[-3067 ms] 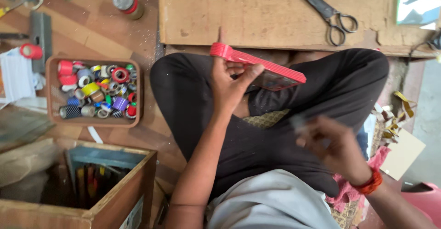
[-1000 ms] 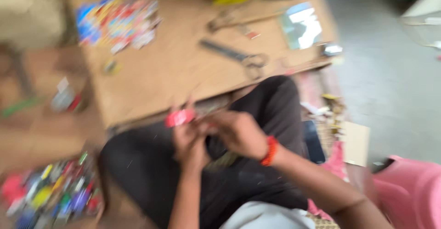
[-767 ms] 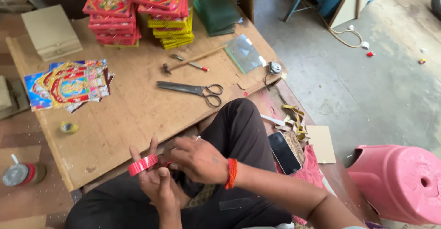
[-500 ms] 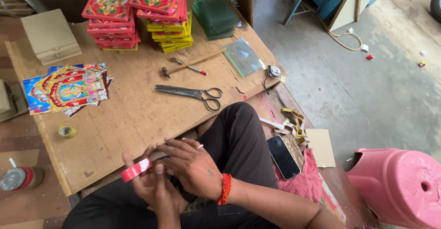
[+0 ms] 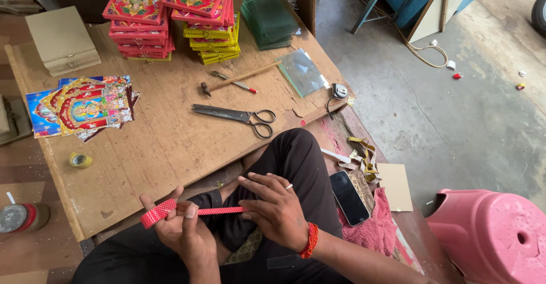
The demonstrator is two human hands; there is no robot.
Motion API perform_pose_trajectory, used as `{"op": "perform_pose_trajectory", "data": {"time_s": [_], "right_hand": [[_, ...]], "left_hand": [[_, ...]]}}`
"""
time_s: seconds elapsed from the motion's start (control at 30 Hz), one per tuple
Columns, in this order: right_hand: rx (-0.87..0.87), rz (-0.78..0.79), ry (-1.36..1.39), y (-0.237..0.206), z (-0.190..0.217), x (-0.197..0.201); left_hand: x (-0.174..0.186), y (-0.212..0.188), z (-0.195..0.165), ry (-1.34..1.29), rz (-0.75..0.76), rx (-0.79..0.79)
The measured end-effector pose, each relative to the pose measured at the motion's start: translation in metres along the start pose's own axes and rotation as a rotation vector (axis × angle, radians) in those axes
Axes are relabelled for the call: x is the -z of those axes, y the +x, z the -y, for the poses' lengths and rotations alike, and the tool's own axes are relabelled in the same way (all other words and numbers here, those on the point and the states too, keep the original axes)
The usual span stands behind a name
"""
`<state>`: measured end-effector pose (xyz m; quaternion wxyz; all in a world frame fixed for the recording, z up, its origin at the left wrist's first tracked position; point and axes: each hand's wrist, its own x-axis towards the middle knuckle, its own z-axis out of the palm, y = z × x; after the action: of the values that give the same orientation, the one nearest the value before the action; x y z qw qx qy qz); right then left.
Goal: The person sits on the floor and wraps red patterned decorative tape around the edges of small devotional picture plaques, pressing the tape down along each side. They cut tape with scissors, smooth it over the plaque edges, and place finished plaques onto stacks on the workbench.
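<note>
My left hand [image 5: 185, 233] grips a small roll of red patterned tape [image 5: 157, 213] above my lap. A strip of the tape [image 5: 222, 210] runs from the roll to my right hand [image 5: 273, 207], which pinches its free end, fingers spread; a red thread bracelet circles that wrist. Both hands hover over my black trousers, just in front of the low wooden board [image 5: 148, 147].
On the board lie large scissors [image 5: 236, 115], a small hammer [image 5: 239, 78], printed picture cards [image 5: 79, 105], stacked red and yellow frames [image 5: 170, 13], glass sheets [image 5: 270, 16], a yellow tape roll [image 5: 80, 160]. A phone [image 5: 348, 197] and a pink stool [image 5: 489, 233] sit to my right.
The camera swung from the left side of the workspace to the board. My right hand has drawn a strip of tape out from the roll held in my left hand.
</note>
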<state>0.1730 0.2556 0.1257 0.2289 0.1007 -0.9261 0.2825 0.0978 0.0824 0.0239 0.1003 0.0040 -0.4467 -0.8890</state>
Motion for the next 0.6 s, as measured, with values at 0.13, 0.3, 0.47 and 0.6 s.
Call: {"op": "perform_pose_trajectory", "data": {"time_s": [0.13,0.3,0.47,0.6], "right_hand": [[-0.042,-0.142,0.062,-0.003,-0.005,-0.011],[-0.103,-0.224,0.174,0.000,-0.017,-0.021],[0.010,-0.069,-0.004,0.000,-0.032,-0.011],[0.103,-0.008,-0.181,-0.006,-0.024,-0.009]], "left_hand": [[0.006,0.001,-0.001,-0.073,-0.032,0.018],[0.021,-0.004,-0.007,-0.097,0.057,0.155],[0.019,-0.016,-0.011,-0.052,0.086,0.194],[0.004,-0.024,-0.013,-0.012,0.064,0.134]]}}
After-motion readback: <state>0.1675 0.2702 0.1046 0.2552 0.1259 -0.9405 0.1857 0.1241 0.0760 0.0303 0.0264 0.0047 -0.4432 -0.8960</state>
